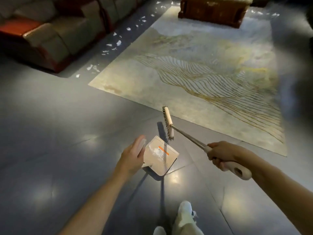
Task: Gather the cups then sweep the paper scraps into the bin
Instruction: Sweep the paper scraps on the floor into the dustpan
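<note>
Both hands are clamped on tools. The left hand (133, 156) grips the pale handle of a beige dustpan (160, 156), held above the grey floor (50, 124) in the near middle. The right hand (220, 153) is curled round the shaft of a broom (167, 122), whose brush head hangs just beyond the dustpan, near the rug's (203, 73) near edge. The paper scraps (118, 42) lie well apart from both tools, strewn in a line along the bare floor between the sofa (59, 34) at far left and the rug, with more round the wooden chest (213, 11) at the far end. A pale shoe (185, 209) shows at the near edge.
</note>
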{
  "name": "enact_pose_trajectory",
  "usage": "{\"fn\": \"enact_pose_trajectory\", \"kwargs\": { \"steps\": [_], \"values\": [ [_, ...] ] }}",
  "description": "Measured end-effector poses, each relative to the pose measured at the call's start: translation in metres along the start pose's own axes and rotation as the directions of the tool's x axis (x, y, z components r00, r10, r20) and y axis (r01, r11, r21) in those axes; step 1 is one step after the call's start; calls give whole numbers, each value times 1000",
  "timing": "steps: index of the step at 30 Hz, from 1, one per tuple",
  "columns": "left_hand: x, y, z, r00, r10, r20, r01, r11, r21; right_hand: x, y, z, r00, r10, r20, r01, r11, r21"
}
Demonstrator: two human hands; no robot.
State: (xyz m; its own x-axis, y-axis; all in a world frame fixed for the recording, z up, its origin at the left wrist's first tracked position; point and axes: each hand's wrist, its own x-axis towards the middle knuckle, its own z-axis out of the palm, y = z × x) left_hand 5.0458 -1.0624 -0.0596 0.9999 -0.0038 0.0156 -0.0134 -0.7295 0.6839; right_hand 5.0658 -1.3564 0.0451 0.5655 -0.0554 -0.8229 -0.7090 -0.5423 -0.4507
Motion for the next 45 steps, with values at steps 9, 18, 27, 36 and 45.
{"fn": "enact_pose_trajectory", "kwargs": {
  "steps": [9, 18, 27, 36, 45],
  "values": [
    [67, -131, -104, 904, -287, -316, 313, 949, 33, 115, -211, 109, 966, -203, 158, 250, 885, -393],
    [132, -241, -216, 676, -571, -465, 590, 798, -123, 221, -350, 224, 912, -316, 263, 409, 759, -507],
    [215, -377, -292, 625, -676, -391, 654, 726, -211, 309, -469, 329, 913, -279, 299, 408, 611, -678],
    [304, -444, -350, 620, -686, -381, 656, 719, -228, 282, -551, 406, 877, 45, 478, 348, 626, -698],
    [379, -478, -405, 654, -655, -378, 624, 750, -220, 283, -690, 374, 881, -52, 471, 350, 742, -572]
  ]
}}
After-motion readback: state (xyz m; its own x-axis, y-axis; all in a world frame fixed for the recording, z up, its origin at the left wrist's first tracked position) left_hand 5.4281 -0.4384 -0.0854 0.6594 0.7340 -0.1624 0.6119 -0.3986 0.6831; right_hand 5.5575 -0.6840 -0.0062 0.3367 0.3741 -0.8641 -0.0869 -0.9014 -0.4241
